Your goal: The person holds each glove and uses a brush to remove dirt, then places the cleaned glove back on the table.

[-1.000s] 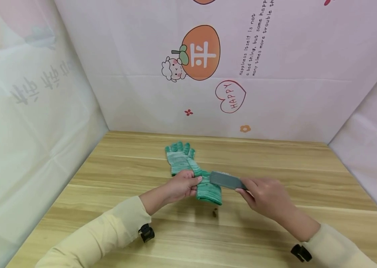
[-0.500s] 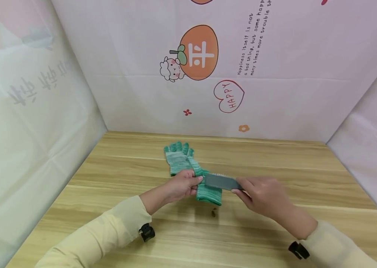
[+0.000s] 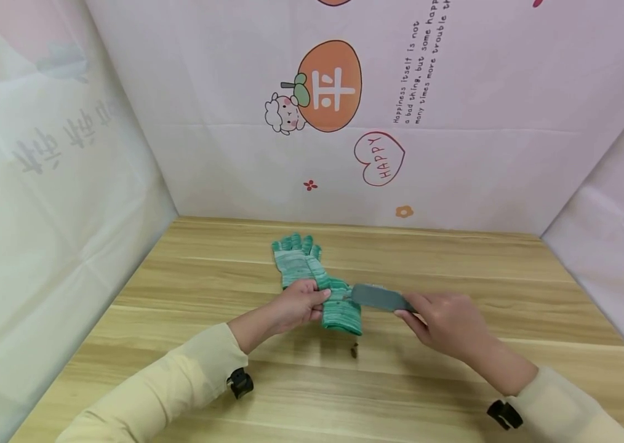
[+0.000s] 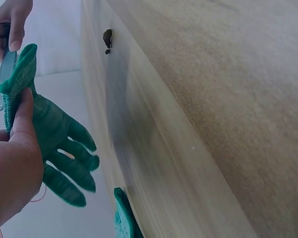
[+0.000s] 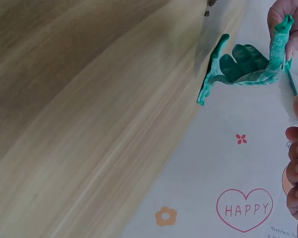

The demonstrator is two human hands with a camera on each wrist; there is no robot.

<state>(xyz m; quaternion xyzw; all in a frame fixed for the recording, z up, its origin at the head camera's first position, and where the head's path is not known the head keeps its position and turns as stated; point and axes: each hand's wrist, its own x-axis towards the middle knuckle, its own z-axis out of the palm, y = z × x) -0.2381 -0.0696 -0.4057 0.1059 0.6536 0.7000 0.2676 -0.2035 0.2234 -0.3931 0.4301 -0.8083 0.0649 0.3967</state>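
Observation:
My left hand [image 3: 296,306] pinches a green-and-white knit glove [image 3: 342,315] by its cuff part, thumb on top, and holds it above the table. In the left wrist view, the green coated fingers of this held glove [image 4: 69,148] hang away from my hand. My right hand [image 3: 449,323] grips a brush with a flat grey-blue back [image 3: 381,298]. Its white bristles [image 5: 287,96] show in the right wrist view, against or very near the held glove's cuff. Small dark specks [image 3: 338,302] mark that cuff. A second matching glove [image 3: 292,264] lies on the table, fingers pointing away.
Dark brown crumbs [image 3: 354,351] lie on the wooden table [image 3: 456,264] below the held glove. A printed white cloth [image 3: 223,166] rises at the table's back edge, with similar cloth at both sides. Black camera bands [image 3: 240,383] sit on both wrists.
The brush moved left over the cuff, then back right to the cuff's right side. The held glove and my left hand have shifted slightly left. The lying glove stays put.

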